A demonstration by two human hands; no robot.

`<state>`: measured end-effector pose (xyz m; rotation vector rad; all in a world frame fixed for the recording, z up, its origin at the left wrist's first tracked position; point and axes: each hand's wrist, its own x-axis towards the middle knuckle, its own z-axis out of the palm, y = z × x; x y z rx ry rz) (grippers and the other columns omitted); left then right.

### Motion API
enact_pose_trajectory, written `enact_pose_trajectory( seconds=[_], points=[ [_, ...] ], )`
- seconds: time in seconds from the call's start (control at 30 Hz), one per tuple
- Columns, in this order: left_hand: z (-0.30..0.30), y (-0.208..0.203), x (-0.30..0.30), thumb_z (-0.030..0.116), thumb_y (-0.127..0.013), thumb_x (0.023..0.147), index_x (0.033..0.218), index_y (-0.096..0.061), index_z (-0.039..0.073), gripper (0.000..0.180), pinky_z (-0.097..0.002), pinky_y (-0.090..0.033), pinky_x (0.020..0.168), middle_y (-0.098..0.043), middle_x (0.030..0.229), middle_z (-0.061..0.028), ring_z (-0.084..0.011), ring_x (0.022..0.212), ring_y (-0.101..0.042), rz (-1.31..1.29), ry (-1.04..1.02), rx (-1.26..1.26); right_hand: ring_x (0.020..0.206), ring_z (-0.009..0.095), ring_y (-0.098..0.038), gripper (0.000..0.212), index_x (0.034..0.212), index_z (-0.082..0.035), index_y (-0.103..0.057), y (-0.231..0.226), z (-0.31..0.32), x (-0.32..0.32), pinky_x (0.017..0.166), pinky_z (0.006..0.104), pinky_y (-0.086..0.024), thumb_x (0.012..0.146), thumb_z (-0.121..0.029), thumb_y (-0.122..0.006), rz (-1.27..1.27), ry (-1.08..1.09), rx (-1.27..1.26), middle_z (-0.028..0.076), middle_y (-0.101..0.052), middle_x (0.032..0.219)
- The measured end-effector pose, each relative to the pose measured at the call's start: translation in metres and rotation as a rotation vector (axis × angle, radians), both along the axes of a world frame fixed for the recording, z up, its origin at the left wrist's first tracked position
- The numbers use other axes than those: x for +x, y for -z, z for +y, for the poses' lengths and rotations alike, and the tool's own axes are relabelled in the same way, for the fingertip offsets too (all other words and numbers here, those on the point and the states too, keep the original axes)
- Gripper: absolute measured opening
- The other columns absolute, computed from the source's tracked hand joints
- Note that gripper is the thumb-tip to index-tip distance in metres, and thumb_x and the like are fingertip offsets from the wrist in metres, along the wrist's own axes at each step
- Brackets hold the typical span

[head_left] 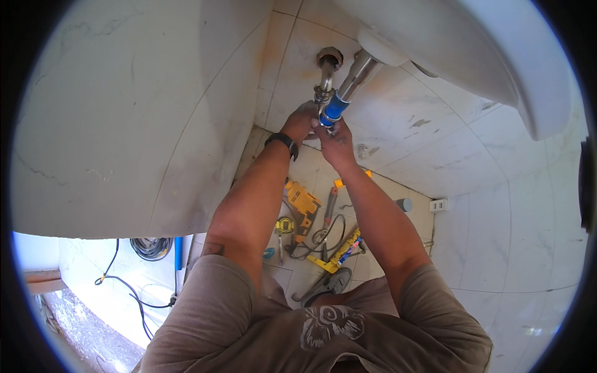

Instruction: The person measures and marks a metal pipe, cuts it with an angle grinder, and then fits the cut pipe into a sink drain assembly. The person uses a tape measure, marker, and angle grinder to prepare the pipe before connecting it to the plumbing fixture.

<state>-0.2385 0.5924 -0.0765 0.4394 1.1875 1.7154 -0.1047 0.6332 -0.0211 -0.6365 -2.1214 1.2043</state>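
Under a white sink (448, 43), a chrome drain tailpiece (362, 73) slants down and ends in a blue sleeve (336, 108). Beside it, a chrome wall pipe (327, 78) curves out of a round flange (330, 57) on the tiled wall. Both of my hands meet at the low joint of these pipes. My left hand (301, 122), with a black band on its wrist, closes on the joint from the left side. From the right, my right hand (337, 142) grips just below the blue sleeve. My fingertips are partly hidden behind the pipes.
On the floor between my arms lie a yellow power drill (303, 200), a tape measure (285, 225), a yellow caulking gun (341, 252) and a black cable (329, 236). A grey cylinder (405, 204) stands near the wall socket (438, 205). A marbled panel (137, 112) rises at left.
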Motion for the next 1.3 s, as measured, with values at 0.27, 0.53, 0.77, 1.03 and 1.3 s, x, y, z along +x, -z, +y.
enact_pose_trajectory(
  seconds=[0.27, 0.53, 0.77, 1.03, 1.3],
  points=[
    [-0.019, -0.001, 0.022, 0.025, -0.049, 0.106, 0.157, -0.041, 0.016, 0.053, -0.0381, -0.057, 0.090, -0.066, 0.126, -0.0060, -0.0206, 0.106, -0.066, -0.142, -0.040, -0.136, 0.093, 0.020, -0.071, 0.028, 0.116, -0.001, -0.064, 0.018, 0.001, 0.010, 0.083, 0.0353, -0.056, 0.092, -0.008, -0.074, -0.076, -0.012, 0.038, 0.010, -0.073, 0.101],
    [-0.045, 0.038, 0.039, 0.025, -0.070, 0.095, 0.147, -0.051, 0.013, 0.057, -0.0398, -0.057, 0.090, -0.067, 0.122, -0.0095, -0.0229, 0.107, -0.067, 0.150, 0.198, -0.286, 0.100, 0.033, -0.072, 0.037, 0.122, 0.000, -0.064, 0.065, -0.052, 0.074, 0.087, 0.0391, -0.055, 0.087, -0.004, -0.075, 0.022, -0.030, 0.051, 0.021, -0.071, 0.107],
    [-0.083, 0.074, 0.099, 0.046, -0.075, 0.089, 0.109, -0.072, 0.001, 0.050, -0.0395, -0.052, 0.090, -0.074, 0.102, -0.0161, -0.0293, 0.098, -0.069, 0.663, 0.353, -0.333, 0.104, 0.040, -0.068, 0.036, 0.117, 0.000, -0.063, 0.044, -0.122, 0.160, 0.090, 0.0413, -0.054, 0.084, -0.007, -0.076, -0.089, -0.100, 0.076, 0.021, -0.068, 0.110],
    [-0.131, -0.013, 0.144, 0.035, -0.069, 0.095, 0.132, -0.058, -0.007, 0.057, -0.0357, -0.054, 0.082, -0.071, 0.112, -0.0166, -0.0192, 0.096, -0.066, 0.505, 0.438, -0.226, 0.105, 0.028, -0.070, 0.045, 0.125, 0.001, -0.061, -0.028, -0.112, 0.232, 0.090, 0.0396, -0.054, 0.092, -0.025, -0.074, -0.141, 0.006, -0.244, 0.019, -0.069, 0.115],
    [-0.169, -0.076, 0.177, 0.029, -0.069, 0.099, 0.121, -0.060, 0.008, 0.031, -0.0299, -0.053, 0.070, -0.064, 0.097, -0.0032, -0.0131, 0.081, -0.063, 0.681, 0.400, -0.190, 0.097, 0.021, -0.071, 0.050, 0.109, 0.005, -0.069, -0.098, -0.117, 0.225, 0.089, 0.0360, -0.053, 0.097, -0.044, -0.068, -0.027, 0.050, -0.311, 0.014, -0.074, 0.094]
  ],
)
